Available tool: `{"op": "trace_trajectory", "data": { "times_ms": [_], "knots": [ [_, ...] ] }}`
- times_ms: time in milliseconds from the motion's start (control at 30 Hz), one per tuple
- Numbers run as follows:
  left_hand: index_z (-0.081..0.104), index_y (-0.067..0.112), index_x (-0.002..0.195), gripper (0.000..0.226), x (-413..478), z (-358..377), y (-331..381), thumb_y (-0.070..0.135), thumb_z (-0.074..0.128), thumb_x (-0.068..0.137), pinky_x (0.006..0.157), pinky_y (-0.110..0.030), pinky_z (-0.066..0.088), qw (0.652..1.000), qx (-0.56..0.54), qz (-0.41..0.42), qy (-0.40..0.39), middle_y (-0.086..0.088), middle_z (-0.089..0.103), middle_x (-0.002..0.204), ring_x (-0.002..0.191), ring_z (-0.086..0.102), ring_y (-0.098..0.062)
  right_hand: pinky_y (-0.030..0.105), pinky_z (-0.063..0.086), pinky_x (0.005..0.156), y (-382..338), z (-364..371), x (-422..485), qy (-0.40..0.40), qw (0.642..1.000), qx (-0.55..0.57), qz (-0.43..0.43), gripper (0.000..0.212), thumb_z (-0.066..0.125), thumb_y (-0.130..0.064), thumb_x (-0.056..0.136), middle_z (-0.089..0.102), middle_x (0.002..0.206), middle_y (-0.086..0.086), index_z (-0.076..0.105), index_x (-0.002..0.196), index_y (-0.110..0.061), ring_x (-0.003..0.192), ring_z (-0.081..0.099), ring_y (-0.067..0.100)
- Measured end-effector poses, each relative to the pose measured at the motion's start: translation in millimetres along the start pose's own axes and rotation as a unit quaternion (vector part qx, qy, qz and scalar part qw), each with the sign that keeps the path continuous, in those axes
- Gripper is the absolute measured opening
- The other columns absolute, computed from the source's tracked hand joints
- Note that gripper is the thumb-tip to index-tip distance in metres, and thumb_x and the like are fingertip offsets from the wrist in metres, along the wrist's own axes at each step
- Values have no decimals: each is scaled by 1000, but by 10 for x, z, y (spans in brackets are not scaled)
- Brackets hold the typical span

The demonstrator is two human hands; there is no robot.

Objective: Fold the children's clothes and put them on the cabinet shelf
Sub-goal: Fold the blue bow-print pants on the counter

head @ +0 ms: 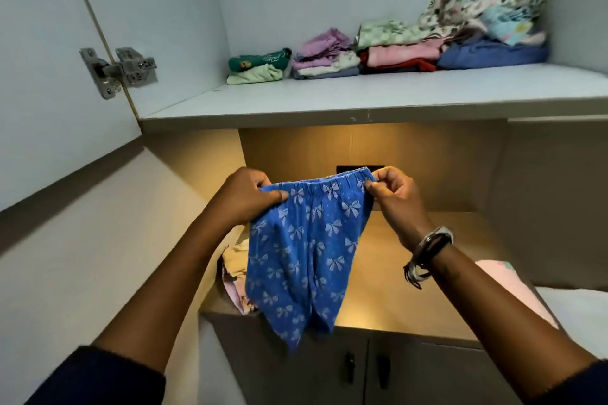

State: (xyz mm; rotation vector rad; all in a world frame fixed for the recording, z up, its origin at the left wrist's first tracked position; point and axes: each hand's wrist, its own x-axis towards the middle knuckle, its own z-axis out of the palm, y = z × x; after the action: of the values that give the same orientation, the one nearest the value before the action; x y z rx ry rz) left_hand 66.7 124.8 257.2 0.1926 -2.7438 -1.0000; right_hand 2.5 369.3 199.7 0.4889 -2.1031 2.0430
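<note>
Blue children's trousers with pale bow prints (306, 253) hang unfolded in the air over the lit counter. My left hand (245, 196) pinches the left end of the elastic waistband and my right hand (393, 196) pinches the right end, stretching it flat. The legs dangle down past the counter's front edge. Above, the white cabinet shelf (329, 102) carries folded stacks along its back: a green pair (258, 67), a lilac stack (324, 54), a pink and red stack (399, 57), and a rumpled heap of printed clothes (490, 10) at the right.
The open cabinet door with its metal hinge (116, 71) stands at the left. A beige and pink crumpled garment (235, 273) lies on the counter (394, 299) behind the trousers. A pink cloth (513, 286) lies at the right. Lower cupboard doors with dark handles (365, 368) sit below.
</note>
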Motion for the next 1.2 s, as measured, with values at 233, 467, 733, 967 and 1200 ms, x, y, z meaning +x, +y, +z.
{"op": "trace_trajectory", "data": {
  "times_ms": [233, 467, 733, 967, 1200],
  "knots": [
    [61, 4, 84, 14, -553, 365, 738, 17, 56, 87, 39, -25, 51, 957, -255, -132, -51, -10, 63, 61, 42, 59, -19, 40, 41, 53, -294, 62, -618, 79, 982, -119, -126, 9, 56, -22, 83, 51, 64, -6, 49, 78, -19, 55, 45, 13],
    [63, 7, 108, 27, -870, 680, 859, 28, 51, 96, 58, -34, 61, 911, -369, -163, -79, -10, 73, 86, 68, 71, -18, 40, 53, 69, -184, 94, -1208, 48, 951, -204, -226, 19, 52, -19, 86, 65, 97, 1, 58, 103, -13, 84, 61, 15],
    [63, 6, 93, 17, -870, 723, 798, 21, 67, 88, 57, -30, 59, 925, -325, -141, -137, -13, 70, 83, 66, 69, -21, 31, 51, 88, -43, -7, -1424, 19, 956, -82, -282, 24, 52, -19, 87, 65, 111, 9, 64, 103, -5, 105, 62, 20],
    [54, 6, 112, 28, -473, 350, 689, 19, 59, 88, 79, -31, 52, 878, -346, 80, -320, -10, 64, 98, 89, 63, -22, 49, 40, 103, 250, -375, -1016, -76, 986, 147, 22, 64, 59, -66, 74, 63, 124, 2, 59, 119, -21, 119, 56, 16],
    [57, 4, 112, 40, 106, 96, 636, 22, 71, 79, 76, -29, 57, 833, -396, 131, -364, -9, 71, 98, 85, 70, -20, 47, 51, 93, 485, -231, -742, -336, 912, 182, 147, 75, 82, -37, 69, 61, 128, 15, 48, 130, -11, 115, 59, 36]
  ]
}}
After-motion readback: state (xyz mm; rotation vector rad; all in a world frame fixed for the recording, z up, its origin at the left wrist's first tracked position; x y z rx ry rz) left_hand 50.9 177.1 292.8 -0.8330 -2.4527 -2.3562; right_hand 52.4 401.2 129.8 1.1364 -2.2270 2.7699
